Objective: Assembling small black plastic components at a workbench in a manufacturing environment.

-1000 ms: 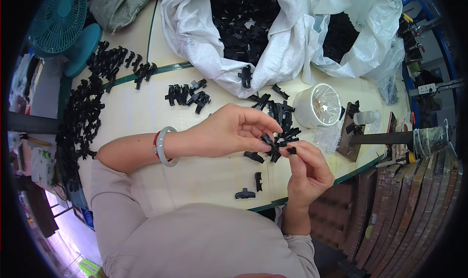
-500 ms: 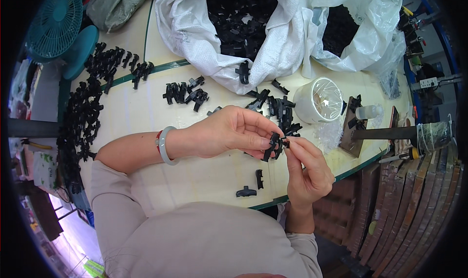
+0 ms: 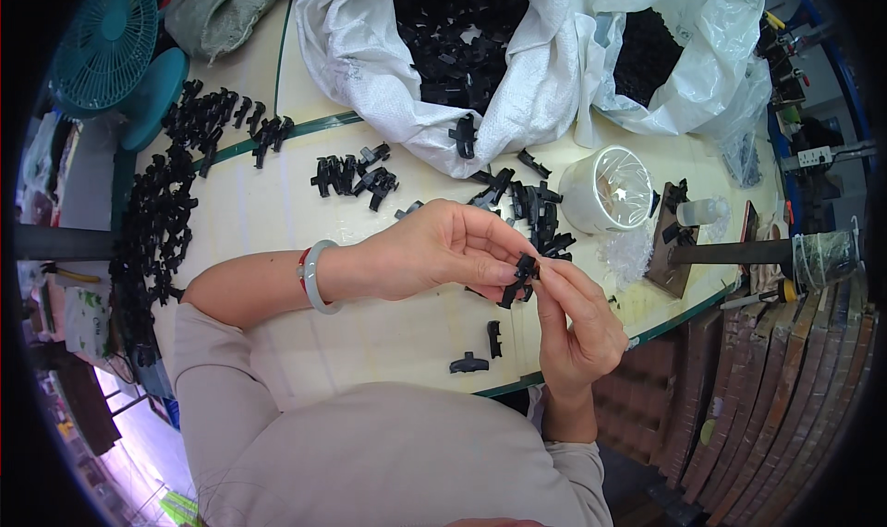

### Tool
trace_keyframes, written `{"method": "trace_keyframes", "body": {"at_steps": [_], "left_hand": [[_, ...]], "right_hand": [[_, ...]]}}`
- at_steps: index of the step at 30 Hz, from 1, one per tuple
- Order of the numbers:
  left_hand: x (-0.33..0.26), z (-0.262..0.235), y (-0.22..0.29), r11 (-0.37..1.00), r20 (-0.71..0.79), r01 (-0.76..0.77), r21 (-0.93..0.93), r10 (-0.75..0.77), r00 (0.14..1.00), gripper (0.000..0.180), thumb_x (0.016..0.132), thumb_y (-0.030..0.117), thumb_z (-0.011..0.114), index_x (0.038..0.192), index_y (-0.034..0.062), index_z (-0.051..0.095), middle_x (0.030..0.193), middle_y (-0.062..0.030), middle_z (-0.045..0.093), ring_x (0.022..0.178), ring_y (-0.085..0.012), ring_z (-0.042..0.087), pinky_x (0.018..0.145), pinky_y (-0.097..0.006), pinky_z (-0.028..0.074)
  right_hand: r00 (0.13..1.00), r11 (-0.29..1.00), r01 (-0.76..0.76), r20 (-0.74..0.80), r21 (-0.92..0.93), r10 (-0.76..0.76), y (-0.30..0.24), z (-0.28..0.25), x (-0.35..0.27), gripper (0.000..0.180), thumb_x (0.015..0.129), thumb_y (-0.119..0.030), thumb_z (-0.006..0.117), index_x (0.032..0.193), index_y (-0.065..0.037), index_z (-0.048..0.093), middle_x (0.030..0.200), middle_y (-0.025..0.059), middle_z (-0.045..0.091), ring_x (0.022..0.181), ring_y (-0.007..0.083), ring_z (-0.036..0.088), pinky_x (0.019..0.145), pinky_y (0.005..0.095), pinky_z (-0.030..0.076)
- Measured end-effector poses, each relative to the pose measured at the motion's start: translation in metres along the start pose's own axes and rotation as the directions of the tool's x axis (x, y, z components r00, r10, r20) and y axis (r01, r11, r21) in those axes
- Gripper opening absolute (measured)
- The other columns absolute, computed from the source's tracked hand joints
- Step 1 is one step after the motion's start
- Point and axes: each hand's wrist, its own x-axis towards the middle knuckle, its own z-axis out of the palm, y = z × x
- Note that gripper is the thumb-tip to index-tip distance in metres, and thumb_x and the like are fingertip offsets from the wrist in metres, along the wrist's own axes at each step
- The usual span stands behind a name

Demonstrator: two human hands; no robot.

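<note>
Over the near part of the table, my left hand (image 3: 445, 253) pinches a black plastic clip-like part (image 3: 519, 282) between thumb and fingers. My right hand (image 3: 580, 328) meets it from the right, its thumb and fingertips pressed together at the part's right side. Whether a separate small piece sits in the right fingertips is hidden. Below the hands, two loose black parts (image 3: 469, 363) lie on the table (image 3: 370, 342). Just beyond my fingers is a heap of similar black parts (image 3: 539, 211).
A white woven sack (image 3: 356, 74) and a clear plastic bag (image 3: 711, 84), both holding black parts, stand at the back. A white tub (image 3: 605, 190) sits right of centre. Many black parts (image 3: 157, 222) cover the left edge by a teal fan (image 3: 111, 47). A dark bar (image 3: 730, 253) juts in from the right.
My right hand has moved slightly left, and its fingertips now press closer against the black part. The left hand stays almost in place, still pinching.
</note>
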Motion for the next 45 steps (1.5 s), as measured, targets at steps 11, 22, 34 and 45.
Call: {"method": "trace_keyframes", "body": {"at_steps": [11, 22, 34, 45], "left_hand": [[0.000, 0.003, -0.001, 0.984, -0.001, -0.162, 0.076, 0.162, 0.987, 0.026, 0.089, 0.003, 0.060, 0.113, -0.0047, 0.057, 0.107, -0.0109, 0.064, 0.094, -0.0137, 0.063, 0.082, -0.027, 0.054], [-0.003, 0.002, -0.010, 0.933, -0.086, -0.227, 0.279, 0.260, 0.962, 0.023, 0.087, 0.005, 0.064, 0.108, -0.0030, 0.064, 0.093, -0.0083, 0.068, 0.078, -0.0092, 0.064, 0.072, -0.021, 0.053], [-0.004, 0.006, -0.010, 0.940, -0.070, -0.223, 0.258, 0.248, 0.966, 0.023, 0.088, 0.003, 0.061, 0.110, -0.0042, 0.061, 0.092, -0.0091, 0.067, 0.082, -0.0107, 0.065, 0.075, -0.022, 0.053], [-0.018, -0.018, 0.019, 0.905, -0.223, -0.085, 0.416, 0.192, 0.956, 0.021, 0.085, 0.002, 0.065, 0.105, -0.0012, 0.065, 0.089, -0.0056, 0.068, 0.075, -0.0093, 0.064, 0.069, -0.022, 0.052]], "right_hand": [[1.000, 0.997, 0.028, -0.003, -0.077, -0.028, -0.008, -0.003, 0.005, 0.021, 0.075, 0.009, 0.069, 0.095, 0.004, 0.066, 0.089, 0.0176, 0.068, 0.079, 0.0249, 0.068, 0.070, 0.0296, 0.055], [0.999, 0.992, 0.048, -0.017, -0.114, -0.050, -0.002, 0.004, -0.003, 0.019, 0.074, 0.008, 0.069, 0.092, 0.003, 0.067, 0.086, 0.0150, 0.069, 0.075, 0.0232, 0.068, 0.066, 0.0281, 0.055], [0.997, 0.998, -0.032, -0.072, -0.060, 0.028, -0.006, 0.005, -0.010, 0.020, 0.076, 0.006, 0.068, 0.096, 0.003, 0.066, 0.088, 0.0150, 0.068, 0.078, 0.0255, 0.069, 0.067, 0.0302, 0.056], [0.983, 0.959, -0.181, -0.045, -0.219, 0.176, 0.009, -0.025, -0.016, 0.025, 0.077, 0.000, 0.072, 0.101, 0.000, 0.065, 0.089, 0.0141, 0.068, 0.076, 0.0241, 0.068, 0.066, 0.0303, 0.053]]}}
